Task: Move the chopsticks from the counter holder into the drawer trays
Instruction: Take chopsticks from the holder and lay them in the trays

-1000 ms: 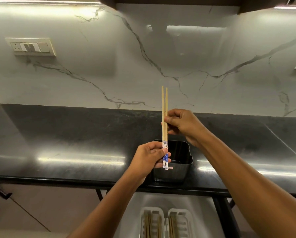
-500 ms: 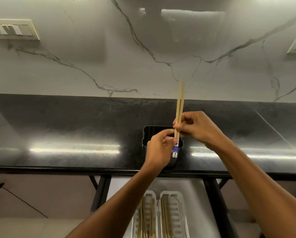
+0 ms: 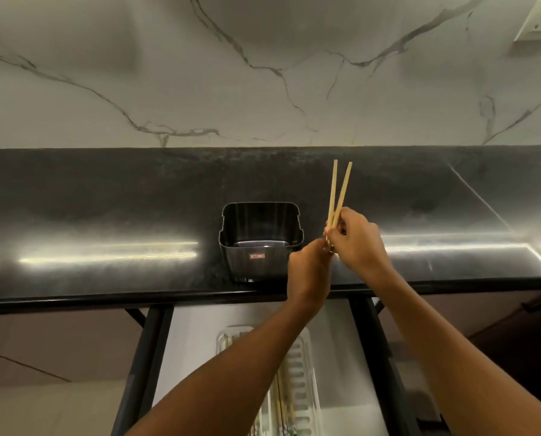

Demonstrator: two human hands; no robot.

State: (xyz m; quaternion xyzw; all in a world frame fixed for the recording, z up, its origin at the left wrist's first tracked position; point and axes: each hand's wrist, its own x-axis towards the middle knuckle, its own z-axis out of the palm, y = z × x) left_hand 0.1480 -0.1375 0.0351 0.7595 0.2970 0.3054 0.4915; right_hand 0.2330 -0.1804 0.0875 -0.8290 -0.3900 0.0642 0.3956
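Note:
Two pale wooden chopsticks point(image 3: 338, 191) stand almost upright to the right of the dark counter holder point(image 3: 260, 240), their tips spread in a narrow V. My right hand point(image 3: 355, 242) pinches them near the lower part. My left hand point(image 3: 308, 272) grips their bottom ends, which are hidden behind the fingers. The holder looks empty inside. Below the counter edge the open drawer shows white slotted trays point(image 3: 300, 372) with several chopsticks lying in them, partly covered by my left forearm.
The black polished counter point(image 3: 105, 221) runs the full width, with a marble wall behind and a socket point(image 3: 538, 23) at the upper right. Black drawer rails point(image 3: 143, 366) flank the drawer on both sides.
Both hands have carried the chopsticks from above the holder to its right side and lower. The chopstick tips have spread apart. The camera has tilted down, showing more of the drawer.

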